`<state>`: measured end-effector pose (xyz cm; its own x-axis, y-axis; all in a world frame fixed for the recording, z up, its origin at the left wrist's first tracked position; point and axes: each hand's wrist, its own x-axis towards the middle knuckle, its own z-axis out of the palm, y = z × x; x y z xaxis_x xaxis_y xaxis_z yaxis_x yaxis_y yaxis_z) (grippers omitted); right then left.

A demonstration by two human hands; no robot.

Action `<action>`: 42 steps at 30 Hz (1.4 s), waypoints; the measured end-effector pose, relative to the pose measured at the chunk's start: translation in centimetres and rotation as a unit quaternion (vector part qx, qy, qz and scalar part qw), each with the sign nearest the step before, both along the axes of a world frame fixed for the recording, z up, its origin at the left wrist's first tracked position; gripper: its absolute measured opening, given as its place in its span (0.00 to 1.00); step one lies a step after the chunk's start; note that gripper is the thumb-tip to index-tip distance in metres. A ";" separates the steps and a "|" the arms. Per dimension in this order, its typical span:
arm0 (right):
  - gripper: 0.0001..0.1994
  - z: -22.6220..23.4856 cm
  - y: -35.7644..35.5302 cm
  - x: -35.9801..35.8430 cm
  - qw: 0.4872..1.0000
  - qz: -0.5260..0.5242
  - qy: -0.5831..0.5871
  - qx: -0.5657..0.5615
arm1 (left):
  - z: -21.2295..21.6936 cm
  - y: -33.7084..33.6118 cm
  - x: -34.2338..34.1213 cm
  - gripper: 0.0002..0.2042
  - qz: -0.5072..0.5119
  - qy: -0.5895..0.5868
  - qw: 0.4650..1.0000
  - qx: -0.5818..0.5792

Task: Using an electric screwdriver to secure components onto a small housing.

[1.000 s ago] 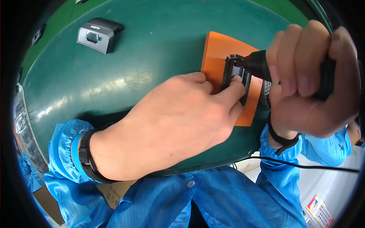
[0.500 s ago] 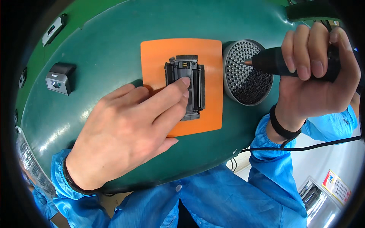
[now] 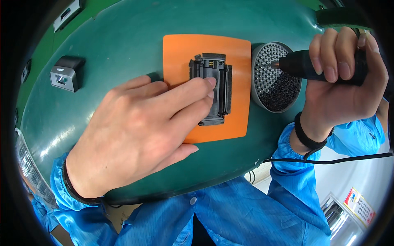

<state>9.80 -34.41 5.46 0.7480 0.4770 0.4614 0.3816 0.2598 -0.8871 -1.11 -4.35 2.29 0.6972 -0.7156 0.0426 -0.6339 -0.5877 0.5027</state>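
On an orange mat [image 3: 176,51] lies a black plastic housing [image 3: 223,92] with small gold contacts near its far end. My left hand [image 3: 131,127] reaches over it, index and middle fingers stretched out and resting on its middle, thumb apart over the green surface; part of the housing is hidden beneath. My right hand [image 3: 340,88] is closed around a black electric screwdriver [image 3: 297,64], held sideways with its tip pointing left. That tip is over a round grey dish [image 3: 255,78] with a studded inside and a heap of small black screws [image 3: 283,92] in its near right part.
A small grey and black device [image 3: 65,76] stands on the green table [image 3: 123,33] at the left, and another grey device [image 3: 67,15] is at the far left. A black cable [image 3: 336,161] crosses by my right sleeve. Another person's blue sleeve shows at lower left.
The mat, housing and dish appear farther right, largely from a shift of the view. My fingers stay on the housing and the screwdriver tip stays over the dish.
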 end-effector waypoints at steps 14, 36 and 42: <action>0.12 3.5 2.3 -2.1 0.998 0.041 0.016 0.051 | -0.5 1.1 -0.2 0.32 0.015 0.030 0.999 -0.031; 0.12 -0.7 7.5 -4.7 0.992 0.125 -0.008 -0.013 | -1.5 1.1 0.1 0.33 0.013 0.008 0.995 -0.097; 0.12 -0.8 7.9 -4.7 0.991 0.130 -0.011 -0.016 | -2.0 1.4 0.3 0.35 0.017 0.002 0.996 -0.093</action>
<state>5.06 -26.46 4.66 0.5874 0.6678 0.4572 0.3240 0.3237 -0.8890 -0.78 -2.91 0.30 0.7209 -0.6720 0.1696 -0.6135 -0.5048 0.6073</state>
